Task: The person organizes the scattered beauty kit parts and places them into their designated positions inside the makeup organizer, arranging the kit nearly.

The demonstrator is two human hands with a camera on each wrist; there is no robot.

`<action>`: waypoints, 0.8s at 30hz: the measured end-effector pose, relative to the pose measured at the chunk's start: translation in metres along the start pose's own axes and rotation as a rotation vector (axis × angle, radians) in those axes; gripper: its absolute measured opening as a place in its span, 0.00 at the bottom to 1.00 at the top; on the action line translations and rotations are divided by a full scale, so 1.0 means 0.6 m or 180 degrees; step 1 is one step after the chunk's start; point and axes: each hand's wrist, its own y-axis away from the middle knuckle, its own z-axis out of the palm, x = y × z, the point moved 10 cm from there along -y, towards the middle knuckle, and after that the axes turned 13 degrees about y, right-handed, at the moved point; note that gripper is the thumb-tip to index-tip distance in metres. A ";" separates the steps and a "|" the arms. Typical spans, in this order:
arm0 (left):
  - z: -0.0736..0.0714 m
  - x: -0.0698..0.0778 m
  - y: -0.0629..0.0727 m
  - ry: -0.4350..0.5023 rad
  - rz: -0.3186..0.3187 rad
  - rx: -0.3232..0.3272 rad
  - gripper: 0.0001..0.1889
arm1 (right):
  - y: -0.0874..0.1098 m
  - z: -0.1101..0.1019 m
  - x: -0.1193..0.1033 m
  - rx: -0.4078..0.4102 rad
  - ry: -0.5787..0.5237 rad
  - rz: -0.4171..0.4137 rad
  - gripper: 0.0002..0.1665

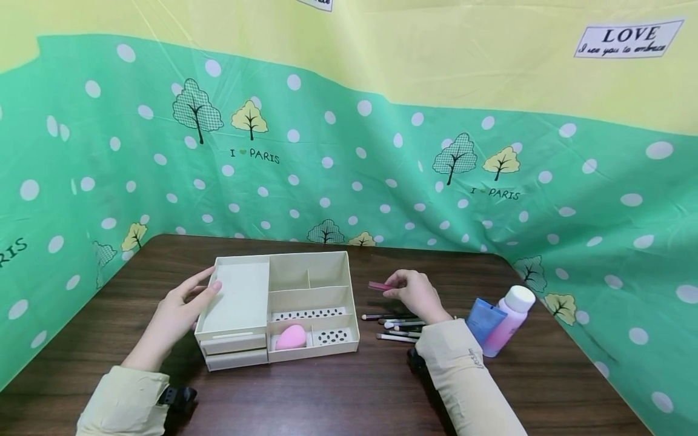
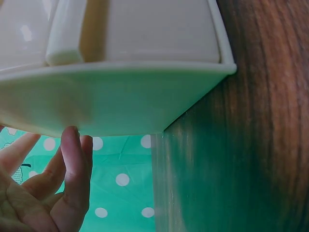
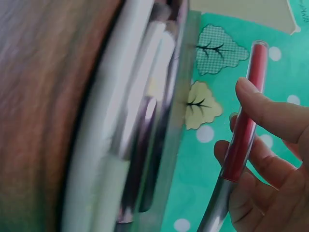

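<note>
A lip gloss tube [image 3: 241, 140], clear with red inside and a silver end, is pinched between the thumb and fingers of my right hand [image 3: 275, 159]. In the head view that hand is raised above the table behind several makeup brushes [image 1: 398, 339]. My left hand [image 1: 177, 315] rests against the left side of a cream desktop organizer [image 1: 242, 290], thumb at its top edge, fingers fairly straight along the wall. A pink makeup sponge [image 1: 291, 337] lies in the organizer's front compartment. Spotted liners cover the floors of two other compartments.
Right of the brushes, beside my right sleeve, stand a blue squeeze tube [image 1: 484, 321] and a pink bottle [image 1: 507, 324] with a white cap. The organizer has two small drawers [image 1: 234, 351] at front left. A green and yellow patterned cloth [image 1: 371, 151] hangs behind the dark wooden table [image 1: 305, 399].
</note>
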 end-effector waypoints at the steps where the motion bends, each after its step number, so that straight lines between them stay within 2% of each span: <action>1: 0.000 0.000 0.000 -0.0001 0.0000 -0.0001 0.36 | 0.001 -0.003 -0.003 0.0020 0.0001 -0.0002 0.08; 14: 0.000 0.003 0.003 -0.0004 -0.0008 0.0002 0.37 | 0.016 -0.047 -0.066 0.0292 0.0035 -0.0240 0.09; 24: 0.001 0.005 0.005 0.0004 -0.0012 0.0006 0.37 | 0.031 -0.061 -0.119 0.0341 -0.0022 -0.0398 0.08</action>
